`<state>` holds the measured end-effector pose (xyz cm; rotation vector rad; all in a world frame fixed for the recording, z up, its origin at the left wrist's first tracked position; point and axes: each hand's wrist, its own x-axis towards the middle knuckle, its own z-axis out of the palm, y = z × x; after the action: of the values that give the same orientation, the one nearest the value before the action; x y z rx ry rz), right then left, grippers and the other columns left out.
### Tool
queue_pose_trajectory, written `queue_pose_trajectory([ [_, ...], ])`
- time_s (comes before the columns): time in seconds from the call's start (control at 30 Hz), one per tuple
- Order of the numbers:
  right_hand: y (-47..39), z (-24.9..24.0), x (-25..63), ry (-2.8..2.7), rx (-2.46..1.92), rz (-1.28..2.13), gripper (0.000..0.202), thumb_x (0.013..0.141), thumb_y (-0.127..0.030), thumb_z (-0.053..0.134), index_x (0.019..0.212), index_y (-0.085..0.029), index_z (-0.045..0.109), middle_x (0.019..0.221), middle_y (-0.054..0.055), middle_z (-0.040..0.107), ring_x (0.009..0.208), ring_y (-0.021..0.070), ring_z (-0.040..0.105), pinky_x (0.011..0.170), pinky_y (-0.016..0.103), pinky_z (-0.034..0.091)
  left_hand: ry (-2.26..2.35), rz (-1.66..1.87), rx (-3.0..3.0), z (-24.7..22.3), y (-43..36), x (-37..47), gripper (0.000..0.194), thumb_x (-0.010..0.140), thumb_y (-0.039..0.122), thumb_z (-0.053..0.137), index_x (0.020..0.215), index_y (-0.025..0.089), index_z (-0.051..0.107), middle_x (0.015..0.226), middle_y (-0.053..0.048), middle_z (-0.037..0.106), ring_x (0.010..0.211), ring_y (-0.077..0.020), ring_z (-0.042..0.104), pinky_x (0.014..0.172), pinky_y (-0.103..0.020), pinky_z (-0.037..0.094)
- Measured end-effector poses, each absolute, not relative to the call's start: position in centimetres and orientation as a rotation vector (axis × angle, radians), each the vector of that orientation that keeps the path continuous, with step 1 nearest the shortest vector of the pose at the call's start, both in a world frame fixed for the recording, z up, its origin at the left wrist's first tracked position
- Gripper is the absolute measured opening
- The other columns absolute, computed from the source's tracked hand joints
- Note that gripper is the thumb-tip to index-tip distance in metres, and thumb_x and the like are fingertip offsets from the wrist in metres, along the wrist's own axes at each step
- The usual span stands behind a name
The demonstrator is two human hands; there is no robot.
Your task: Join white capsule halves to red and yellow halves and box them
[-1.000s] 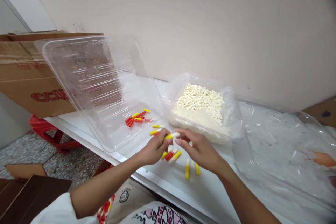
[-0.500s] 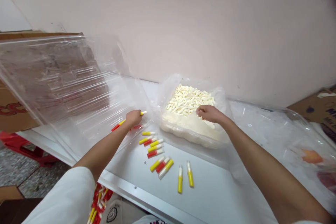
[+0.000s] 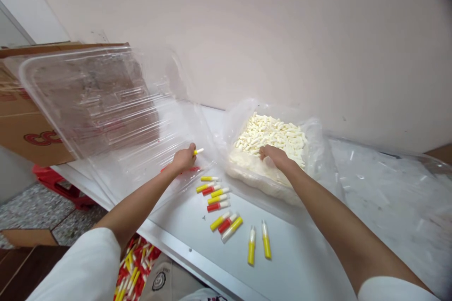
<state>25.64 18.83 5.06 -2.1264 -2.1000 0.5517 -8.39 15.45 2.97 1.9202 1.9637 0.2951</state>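
Note:
My left hand (image 3: 184,157) is closed around a small yellow marker-like tube (image 3: 198,151) whose white end points right, in front of a clear plastic tray standing tilted (image 3: 116,103). Low in that tray, partly behind my wrist, lie red pieces (image 3: 192,169). My right hand (image 3: 274,155) reaches into a plastic-lined tub (image 3: 261,187) of small cream-white plugs (image 3: 271,127). Its fingers are pinched together at the heap's near side; whatever they hold is hidden. Between the hands, several yellow and red tubes with white or clear ends (image 3: 219,197) lie loose on the white table (image 3: 282,263).
A cardboard box (image 3: 35,122) stands behind the tilted tray. Right of the tub lies a large clear plastic cover or tray (image 3: 384,183). Many red, yellow and white pieces (image 3: 134,263) sit below the table's front edge. A red stool (image 3: 63,188) is at left.
The view has swung left. My right hand has moved left over the plugs, fingers lower among them. My left hand still grips its tube, now turned more upright.

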Motion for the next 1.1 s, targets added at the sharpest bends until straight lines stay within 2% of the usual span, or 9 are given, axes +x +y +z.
queue_pose_trajectory([
  [0.07, 18.5, 5.3, 25.7, -2.116, -2.114, 0.578, 0.018, 0.074, -0.026, 0.046, 0.069, -0.018, 0.061, 0.072, 0.003, 0.061, 0.066, 0.0149, 0.053, 0.06, 0.024, 0.034, 1.877, 0.416, 1.842, 4.2, 14.4, -8.7, 0.03, 0.086, 0.026, 0.039, 0.114, 0.016, 0.044, 0.081, -0.008, 0.065, 0.073, -0.0207, 0.062, 0.067, -0.032, 0.046],
  [0.17, 18.1, 5.8, 25.4, -2.125, -2.089, 0.592, 0.02, 0.076, -0.026, 0.043, 0.066, -0.018, 0.058, 0.067, 0.003, 0.059, 0.062, 0.0152, 0.051, 0.058, 0.025, 0.033, 1.698, 0.59, 1.712, 6.0, 12.1, -9.1, 0.03, 0.091, 0.034, 0.029, 0.102, 0.014, 0.049, 0.081, -0.006, 0.063, 0.064, -0.0135, 0.06, 0.061, -0.026, 0.047],
  [0.33, 17.5, 7.5, 25.3, -2.15, -1.986, 0.506, 0.016, 0.08, -0.026, 0.042, 0.072, -0.02, 0.054, 0.067, 0.004, 0.057, 0.063, 0.0172, 0.049, 0.058, 0.026, 0.035, 1.05, 0.995, 1.078, 7.6, 7.0, -8.4, 0.03, 0.08, 0.042, 0.056, 0.083, 0.013, 0.056, 0.072, -0.003, 0.058, 0.057, -0.0103, 0.056, 0.058, -0.025, 0.047],
  [0.47, 14.0, 11.0, 24.3, -2.073, -1.721, 0.449, 0.021, 0.088, -0.036, 0.036, 0.09, -0.021, 0.051, 0.074, 0.002, 0.056, 0.067, 0.0161, 0.05, 0.061, 0.026, 0.038, 0.8, 0.979, 0.936, 7.9, 3.4, -6.0, 0.028, 0.079, 0.04, 0.062, 0.079, 0.013, 0.056, 0.073, -0.003, 0.06, 0.058, -0.0102, 0.057, 0.056, -0.023, 0.045],
  [0.6, 7.0, 14.1, 21.1, -2.169, -1.282, 0.753, 0.028, 0.089, -0.045, 0.038, 0.092, -0.022, 0.054, 0.074, -0.001, 0.054, 0.067, 0.0127, 0.048, 0.063, 0.024, 0.039, 0.705, 0.953, 0.886, 8.1, 1.1, -3.5, 0.026, 0.08, 0.038, 0.063, 0.079, 0.014, 0.054, 0.069, 0.0, 0.057, 0.052, -0.0072, 0.052, 0.051, -0.021, 0.041],
  [0.7, 3.0, 14.8, 19.0, -2.159, -1.216, 0.911, 0.024, 0.087, -0.045, 0.046, 0.091, -0.022, 0.054, 0.068, -0.004, 0.05, 0.061, 0.0103, 0.044, 0.056, 0.022, 0.036, 0.664, 0.899, 0.877, 8.6, 0.0, -2.2, 0.028, 0.078, 0.041, 0.064, 0.081, 0.015, 0.054, 0.067, 0.001, 0.055, 0.051, -0.0073, 0.051, 0.05, -0.021, 0.039],
  [0.83, 1.1, 15.0, 18.4, -2.154, -1.134, 1.046, 0.024, 0.088, -0.043, 0.045, 0.086, -0.021, 0.053, 0.067, -0.003, 0.051, 0.059, 0.0101, 0.044, 0.054, 0.022, 0.036, 0.661, 0.86, 0.933, 9.4, -1.1, -1.5, 0.033, 0.075, 0.045, 0.065, 0.083, 0.015, 0.054, 0.064, 0.002, 0.051, 0.048, -0.0061, 0.045, 0.048, -0.021, 0.034],
  [0.97, 0.4, 16.1, 18.6, -2.321, -1.017, 0.933, 0.023, 0.089, -0.038, 0.044, 0.082, -0.021, 0.057, 0.068, -0.001, 0.053, 0.06, 0.01, 0.043, 0.055, 0.022, 0.035, 0.712, 0.787, 1.123, 10.2, -1.8, -1.6, 0.038, 0.077, 0.049, 0.061, 0.085, 0.012, 0.06, 0.052, 0.008, 0.032, 0.043, -0.0043, 0.029, 0.044, -0.021, 0.026],
  [1.1, -0.4, 16.9, 18.5, -2.445, -0.965, 0.871, 0.023, 0.089, -0.034, 0.044, 0.079, -0.02, 0.058, 0.066, -0.001, 0.052, 0.06, 0.0099, 0.044, 0.055, 0.021, 0.034, 0.775, 0.739, 1.286, 10.6, -2.4, -1.8, 0.04, 0.078, 0.053, 0.057, 0.077, 0.013, 0.06, 0.049, 0.008, 0.03, 0.044, -0.006, 0.028, 0.044, -0.022, 0.023],
])
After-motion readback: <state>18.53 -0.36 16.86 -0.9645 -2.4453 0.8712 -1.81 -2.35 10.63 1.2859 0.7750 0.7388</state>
